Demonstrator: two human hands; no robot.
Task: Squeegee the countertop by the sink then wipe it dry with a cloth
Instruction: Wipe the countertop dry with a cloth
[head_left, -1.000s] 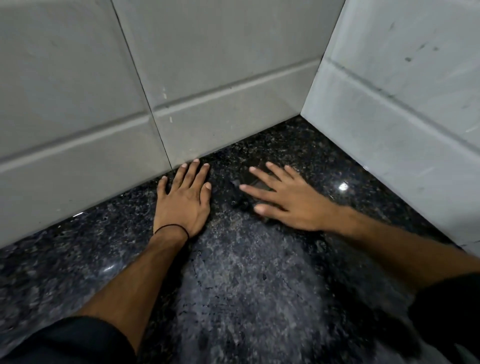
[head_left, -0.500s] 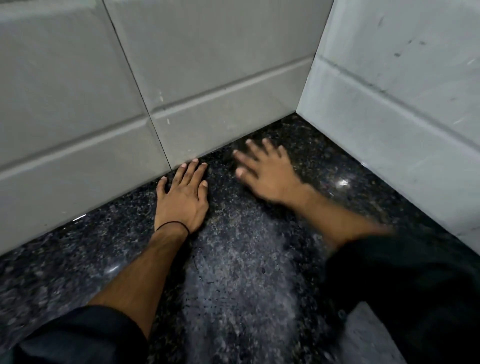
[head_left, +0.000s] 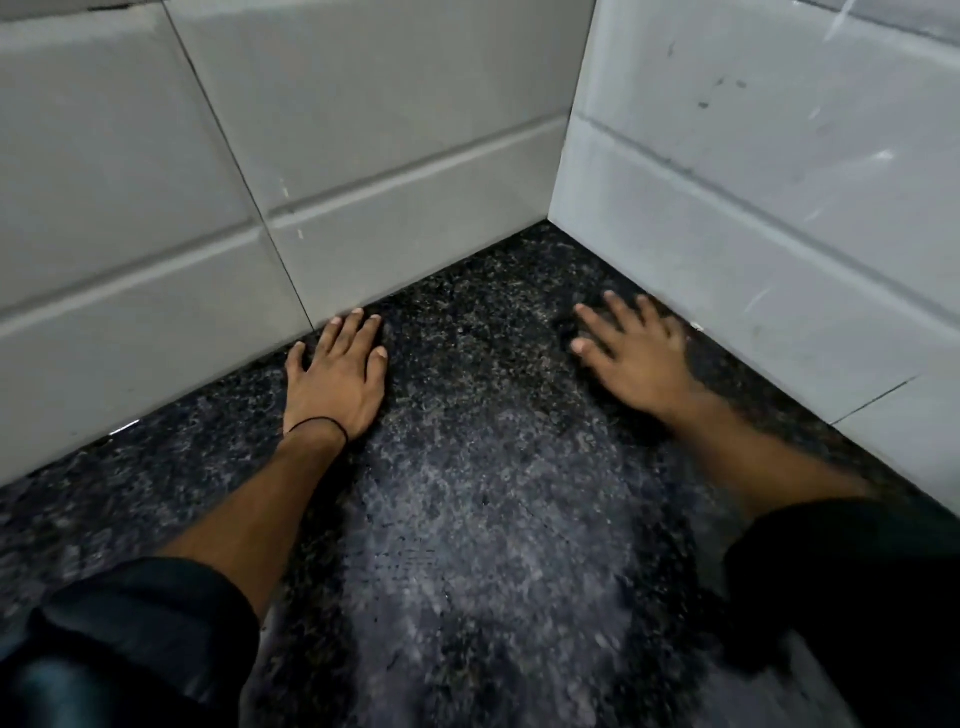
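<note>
Both hands lie flat on the dark speckled table (head_left: 467, 519), in the corner of the tiled wall (head_left: 363, 156). The left hand (head_left: 336, 376) has its fingers spread, empty, fingertips touching the wall — the right hand (head_left: 631, 358), blurred, is splayed just beside the wall's right side. Whether a cloth lies under it, I cannot tell.

— What is the desk (head_left: 483, 519) like?

— Dark speckled stone, running into a corner where two pale tiled walls (head_left: 363, 130) meet. Its middle looks greyer and duller than the edges, perhaps a wet or hazy film; the blur makes that hard to judge.

— What lies on it?

— Two hands, palms down. The left hand (head_left: 337, 376) rests flat just beside the back wall, fingertips close to the tile. The right hand (head_left: 631, 353) lies spread near the side wall, blurred. Something dark may sit under its fingers, but I cannot tell.
</note>
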